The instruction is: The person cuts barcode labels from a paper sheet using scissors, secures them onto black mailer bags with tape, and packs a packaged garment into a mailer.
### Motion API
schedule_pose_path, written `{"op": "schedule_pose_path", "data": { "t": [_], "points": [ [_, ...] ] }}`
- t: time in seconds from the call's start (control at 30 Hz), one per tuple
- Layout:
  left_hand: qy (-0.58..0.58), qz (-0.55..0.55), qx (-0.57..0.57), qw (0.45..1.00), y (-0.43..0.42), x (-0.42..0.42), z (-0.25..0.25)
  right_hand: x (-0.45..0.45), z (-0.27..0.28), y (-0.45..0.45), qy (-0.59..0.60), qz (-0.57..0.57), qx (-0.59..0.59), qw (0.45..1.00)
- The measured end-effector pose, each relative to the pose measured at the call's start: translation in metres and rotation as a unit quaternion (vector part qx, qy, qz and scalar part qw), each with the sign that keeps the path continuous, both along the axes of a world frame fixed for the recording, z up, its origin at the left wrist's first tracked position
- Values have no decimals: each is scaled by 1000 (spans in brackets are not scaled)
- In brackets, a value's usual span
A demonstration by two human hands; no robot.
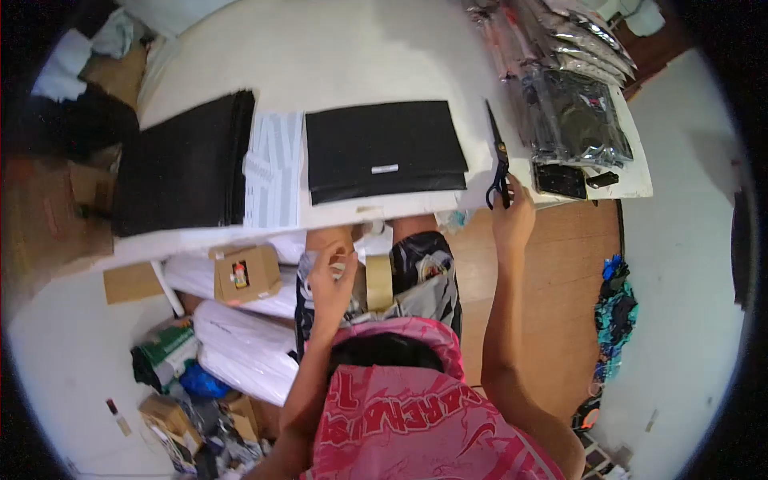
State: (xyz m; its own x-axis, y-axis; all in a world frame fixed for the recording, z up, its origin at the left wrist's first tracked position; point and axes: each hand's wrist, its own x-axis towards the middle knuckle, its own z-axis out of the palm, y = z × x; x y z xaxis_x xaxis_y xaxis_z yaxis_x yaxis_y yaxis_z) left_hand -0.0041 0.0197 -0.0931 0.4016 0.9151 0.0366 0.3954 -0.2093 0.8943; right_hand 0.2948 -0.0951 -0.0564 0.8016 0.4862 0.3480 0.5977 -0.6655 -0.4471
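On the white table (pixel 384 72), a folded black sheet (pixel 384 148) with a small white label lies in front of me. My right hand (pixel 514 210) is at the table's front edge, its fingers on the handles of the black scissors (pixel 498 148), whose blades point away from me. Above my lap, my left hand (pixel 333 276) has its fingers curled; whether they hold anything is too small to tell. A roll of tan tape (pixel 379 284) rests between my legs. White label strips (pixel 276 172) lie left of the black sheet, beside a stack of black sheets (pixel 188 164).
Plastic-wrapped packets (pixel 580 116) are piled at the table's right, with a phone (pixel 560 181) and a small black object (pixel 602 180) before them. Below the table are an open cardboard box (pixel 246 274) and white wrapped rolls (pixel 244 348). A wall stands at the right.
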Motion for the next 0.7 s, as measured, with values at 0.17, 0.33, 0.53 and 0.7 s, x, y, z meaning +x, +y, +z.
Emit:
{"op": "schedule_pose_path", "data": {
  "t": [0.17,0.33,0.53,0.7],
  "points": [
    [-23,-57,-178,982,-12,-8,-39,-2,13,-16,126,2,-88,988],
    [-42,-57,-240,968,-2,6,-33,-13,-11,-70,396,74,143,904],
    [-56,-70,-229,969,-3,12,-49,-85,4,-135,626,37,273,730],
    [-124,-73,-233,962,6,23,-63,-90,5,-164,628,161,118,752]
  ]
}}
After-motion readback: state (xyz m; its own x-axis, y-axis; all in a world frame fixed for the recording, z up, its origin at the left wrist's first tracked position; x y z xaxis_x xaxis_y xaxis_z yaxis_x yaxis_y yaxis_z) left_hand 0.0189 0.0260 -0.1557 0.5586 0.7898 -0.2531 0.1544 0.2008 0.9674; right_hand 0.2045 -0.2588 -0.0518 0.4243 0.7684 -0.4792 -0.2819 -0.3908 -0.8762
